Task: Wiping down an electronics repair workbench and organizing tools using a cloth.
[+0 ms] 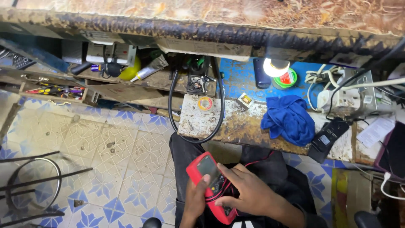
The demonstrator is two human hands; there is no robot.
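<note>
Left hand (197, 198): fingers wrapped around the left edge of a red multimeter (209, 185), thumb pressed on its face just below the display; firm grip. Right hand (249, 192): index finger extended and touching the middle of the meter's face, about where the selector sits; remaining fingers loosely curled over the lower body. The meter lies tilted across the person's lap, display uppermost. Red and black test leads (253, 162) trail from it over the dark trousers; the probe tips are not visible.

Judged step: setting the meter before any reading. The next move would call for a steady left-hand hold while the right works the control.

Surroundings: a worn workbench (236, 126) ahead carrying a blue cloth (289, 118), a lit bulb (275, 66) and a black cable loop (196, 105)
</note>
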